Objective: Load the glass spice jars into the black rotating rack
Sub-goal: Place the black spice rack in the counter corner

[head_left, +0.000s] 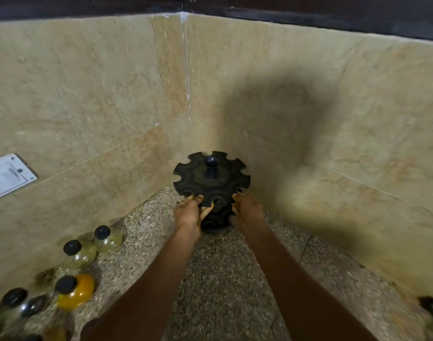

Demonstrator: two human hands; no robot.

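- The black rotating rack (211,179) stands in the corner where the two tiled walls meet, on the speckled stone desk (217,291); every slot that shows around its top disc is empty.
- The left hand (191,212) has its grip closed on the near edge of the rack's top disc, fingers curled over the rim and thumb under it. The right hand (247,209) rests against the rack's near right edge with fingers bent; whether it truly clamps the rack or only touches it, I cannot tell, as the frame is blurred there.
- The glass spice jars (75,274) stand in a loose line well to the near left of the rack, along the foot of the left wall, all with black caps; one holds an orange-yellow powder.
- Risk: the rack turns on its axis, so a pull on the disc alone may spin it rather than shift it, and the grip could slip off the notched rim.
- Risk: it looks tall and narrow at the base, so it may tip if dragged by the top.
- Risk: the left forearm passes close to the jars; a sideways sweep might knock one over, and glass on stone could crack.
- Writing: none can be read. The jars show no legible labels, and the white switch plate (7,175) on the wall far left of the rack bears no readable marks.
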